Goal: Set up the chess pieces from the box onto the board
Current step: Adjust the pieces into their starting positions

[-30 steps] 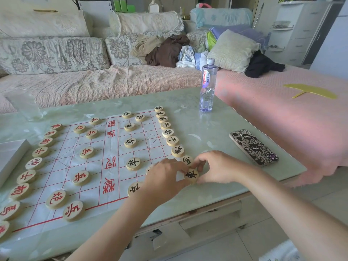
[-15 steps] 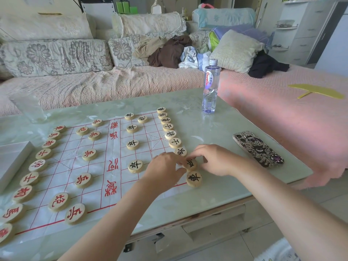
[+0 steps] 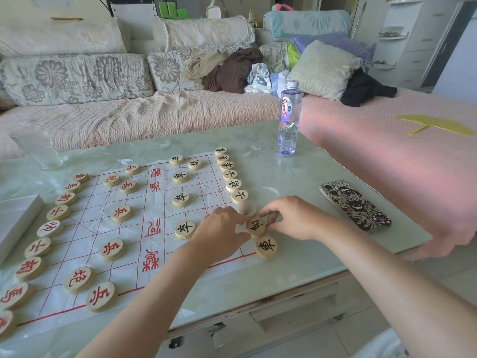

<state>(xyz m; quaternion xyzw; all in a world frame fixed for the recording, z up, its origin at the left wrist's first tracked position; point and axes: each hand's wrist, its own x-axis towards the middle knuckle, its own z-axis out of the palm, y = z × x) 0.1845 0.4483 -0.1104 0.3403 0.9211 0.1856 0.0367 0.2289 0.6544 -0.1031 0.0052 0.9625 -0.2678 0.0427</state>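
A white sheet board [image 3: 85,228] with red grid lines lies on the glass table. Red-lettered round wooden pieces [image 3: 50,228] line its left side, and black-lettered ones [image 3: 240,197] line its right side. Several pawns and cannons stand inside the grid. My left hand [image 3: 220,235] and my right hand [image 3: 294,218] meet at the near end of the black row. Together they pinch one black-lettered piece [image 3: 256,226] from either side with their fingertips. A black chariot piece [image 3: 267,247] lies free on the near right corner. The white box [image 3: 15,220] sits at the left edge.
A water bottle [image 3: 289,120] stands at the far right of the table. A phone [image 3: 355,205] in a patterned case lies to the right of my hands. A clear glass [image 3: 38,148] stands at the far left. A sofa with cushions and clothes runs behind the table.
Both hands have let go of the black chariot piece at the corner. They have moved one place further along the row onto the piece beside it.
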